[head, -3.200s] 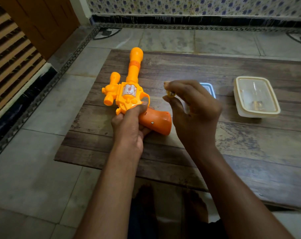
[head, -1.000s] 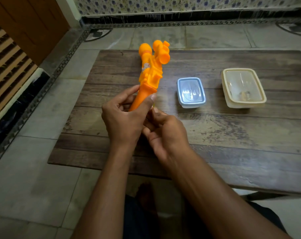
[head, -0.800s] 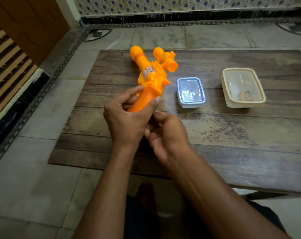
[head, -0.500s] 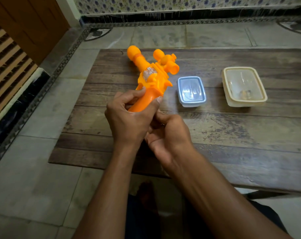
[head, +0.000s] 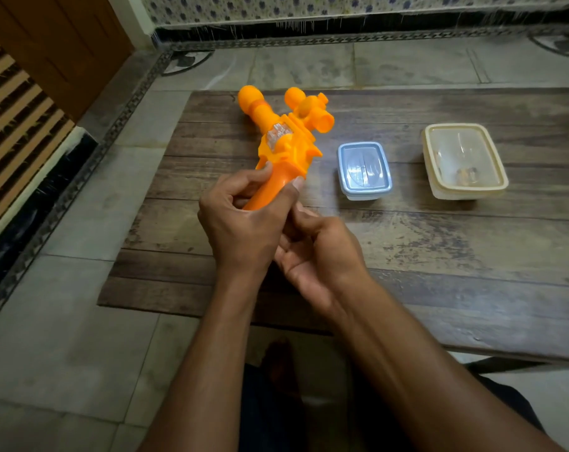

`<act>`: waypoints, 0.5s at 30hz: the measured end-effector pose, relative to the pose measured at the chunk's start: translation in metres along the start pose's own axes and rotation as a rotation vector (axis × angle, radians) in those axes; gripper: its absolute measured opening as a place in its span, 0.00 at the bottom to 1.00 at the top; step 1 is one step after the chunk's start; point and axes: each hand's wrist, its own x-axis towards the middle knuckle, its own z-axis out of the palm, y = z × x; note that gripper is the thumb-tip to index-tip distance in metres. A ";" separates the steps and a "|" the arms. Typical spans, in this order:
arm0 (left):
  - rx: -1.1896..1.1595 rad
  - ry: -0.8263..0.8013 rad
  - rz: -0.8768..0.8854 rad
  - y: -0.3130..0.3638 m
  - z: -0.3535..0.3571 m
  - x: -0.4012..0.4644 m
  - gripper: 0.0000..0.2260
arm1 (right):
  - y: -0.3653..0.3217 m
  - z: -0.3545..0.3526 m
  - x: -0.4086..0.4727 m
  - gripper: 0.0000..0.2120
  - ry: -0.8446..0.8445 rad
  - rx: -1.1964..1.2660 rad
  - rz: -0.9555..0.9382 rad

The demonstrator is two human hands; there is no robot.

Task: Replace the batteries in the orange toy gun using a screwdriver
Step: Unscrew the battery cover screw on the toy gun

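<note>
The left hand point(head: 240, 223) grips the handle of the orange toy gun point(head: 283, 141), thumb on one side and fingers curled round the other, so the gun stands tilted above the wooden table point(head: 439, 239). The barrel rises up and away from the fingertips toward the far left, ending in a rounded knob. The scope sits on the right side of the body, its open end pointing right. A clear, silvery panel shows on the gun's body, just beyond the left thumb.

The right hand point(head: 319, 252) sits just beside the left one, palm turned up and toward the viewer. Its fingers are curled in against the bottom of the handle, behind the left hand. Whether they pinch anything there cannot be told, since the left hand hides their tips.

To the right of both hands, near the gun's handle, a small blue-lidded box point(head: 364, 169) rests on the table with its lid on. Farther right, well apart from the fingers, stands a larger cream box point(head: 464, 159) with a clear lid; small brownish things lie inside it, too blurred to name.

The table stands on a grey tiled floor point(head: 65, 321). Beyond it runs a patterned wall point(head: 342, 8) with a dark border, and a brown wooden door point(head: 58, 44) stands at the far left.
</note>
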 end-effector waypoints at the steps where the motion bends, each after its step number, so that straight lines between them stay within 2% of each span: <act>1: -0.006 -0.001 -0.001 0.000 0.000 0.000 0.15 | -0.001 0.000 0.000 0.15 -0.002 0.018 0.008; 6: -0.036 0.021 -0.023 0.001 0.001 0.002 0.18 | -0.002 -0.001 0.002 0.15 -0.032 0.026 0.010; 15: -0.090 0.038 -0.075 0.000 -0.003 0.005 0.18 | 0.004 -0.007 0.005 0.19 -0.047 -0.181 -0.104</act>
